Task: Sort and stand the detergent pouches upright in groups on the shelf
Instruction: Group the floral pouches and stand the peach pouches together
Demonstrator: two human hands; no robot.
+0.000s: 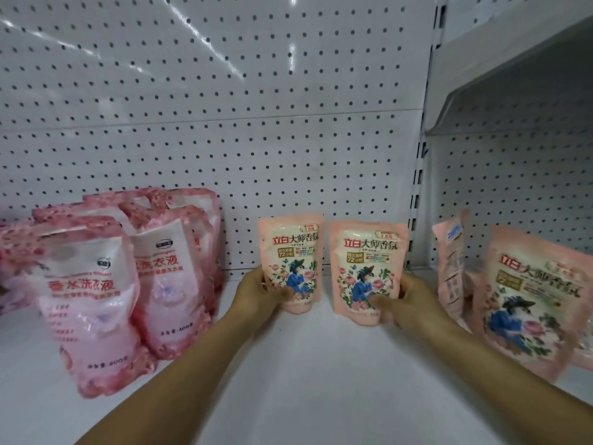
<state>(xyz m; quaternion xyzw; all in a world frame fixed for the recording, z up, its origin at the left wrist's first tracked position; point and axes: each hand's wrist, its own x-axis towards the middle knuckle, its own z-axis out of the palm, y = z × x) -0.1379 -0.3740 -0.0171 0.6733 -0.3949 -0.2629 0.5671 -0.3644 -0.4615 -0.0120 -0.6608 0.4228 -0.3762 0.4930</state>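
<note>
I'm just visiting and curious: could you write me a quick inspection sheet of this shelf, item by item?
Surface: white shelf, bare in the middle.
Job's things: two small peach pouches, left pouch and right pouch, upright and apart; pink pouch group standing at left; larger peach pouch at right, with one sideways pouch behind it.
Clutter: nothing seen.
Hands: left hand grips the left pouch; right hand grips the right pouch, fingers curled round each.
Cables: nothing seen.
Surroundings: white pegboard behind; another shelf bay to the right.
</note>
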